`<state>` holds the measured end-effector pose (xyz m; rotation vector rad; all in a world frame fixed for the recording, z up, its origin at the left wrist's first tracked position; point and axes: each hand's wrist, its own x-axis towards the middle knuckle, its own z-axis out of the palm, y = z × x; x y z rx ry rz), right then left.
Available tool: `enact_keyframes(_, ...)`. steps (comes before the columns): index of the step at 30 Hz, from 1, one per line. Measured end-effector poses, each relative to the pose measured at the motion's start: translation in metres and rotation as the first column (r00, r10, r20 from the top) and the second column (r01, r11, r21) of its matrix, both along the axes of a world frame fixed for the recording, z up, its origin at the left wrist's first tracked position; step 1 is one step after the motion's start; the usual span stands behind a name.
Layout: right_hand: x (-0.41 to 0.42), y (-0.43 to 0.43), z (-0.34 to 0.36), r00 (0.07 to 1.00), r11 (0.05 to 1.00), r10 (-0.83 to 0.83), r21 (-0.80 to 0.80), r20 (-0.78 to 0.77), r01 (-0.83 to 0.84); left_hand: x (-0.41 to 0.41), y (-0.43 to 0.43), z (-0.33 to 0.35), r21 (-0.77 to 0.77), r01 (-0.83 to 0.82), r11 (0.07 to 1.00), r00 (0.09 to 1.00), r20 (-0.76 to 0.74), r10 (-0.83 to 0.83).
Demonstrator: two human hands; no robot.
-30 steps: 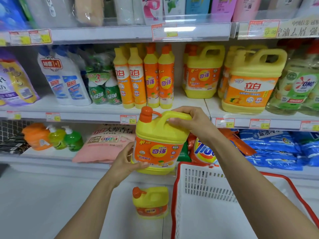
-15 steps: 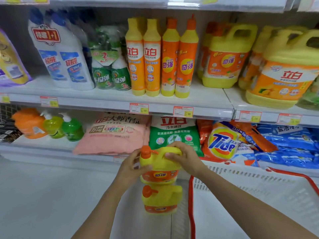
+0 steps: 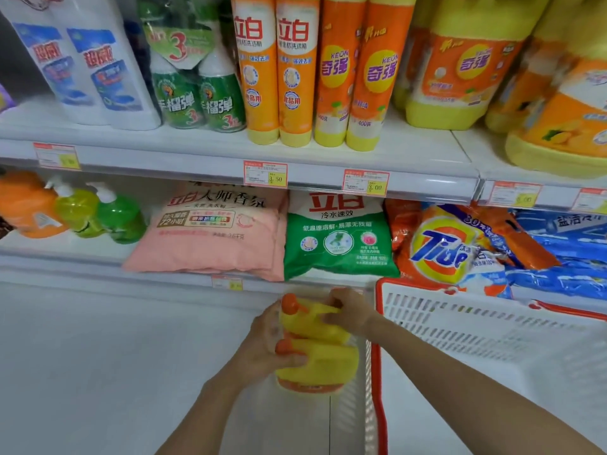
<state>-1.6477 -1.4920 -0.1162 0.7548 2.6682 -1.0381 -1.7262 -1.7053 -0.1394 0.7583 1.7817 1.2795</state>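
Both hands lower-centre, set on a yellow jug just above the floor.
The right hand has its grip wrapped round the jug's handle; the left hand cups its cap side, thumb curled in. The jug sits directly over a second jug standing on the white floor, beside a red-rimmed basket, below stocked shelves.

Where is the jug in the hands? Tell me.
Head view, low centre: the jug is gripped between the left hand and right hand, just above a second jug in the picture and left of the basket.
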Motion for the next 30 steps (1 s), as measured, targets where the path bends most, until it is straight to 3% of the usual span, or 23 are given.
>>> enact_keyframes(6, 0.001, 0.005, 0.006, 0.960, 0.963, 0.255, 0.055, 0.115, -0.263, 0.007, -0.005, -0.015, -0.246, 0.080, 0.966, 0.937, -0.312, -0.157)
enact_keyframes(14, 0.017, -0.012, 0.015, 0.886, 0.899, 0.432, -0.007, 0.167, -0.437, 0.022, -0.042, -0.018, -0.288, -0.009, 0.958, 0.963, -0.261, -0.069)
enact_keyframes(21, 0.036, -0.033, 0.017, 0.860, 0.874, 0.485, -0.041, 0.157, -0.485, 0.045, -0.067, -0.012, -0.369, 0.013, 0.929, 0.954, -0.275, -0.123)
enact_keyframes(26, 0.046, -0.034, 0.024, 0.883, 0.888, 0.459, -0.016, 0.097, -0.460, 0.034, -0.075, 0.026, -0.338, 0.030, 0.941, 0.973, -0.206, -0.105)
enact_keyframes(28, 0.041, -0.025, 0.047, 0.904, 0.904, 0.427, 0.032, -0.018, -0.427, 0.027, -0.067, 0.053, -0.237, -0.112, 0.965, 0.939, -0.344, 0.024)
enact_keyframes(30, 0.033, -0.010, 0.083, 0.924, 0.945, 0.325, 0.022, -0.201, -0.327, 0.019, -0.050, 0.081, -0.034, -0.237, 0.971, 0.835, -0.519, 0.186)
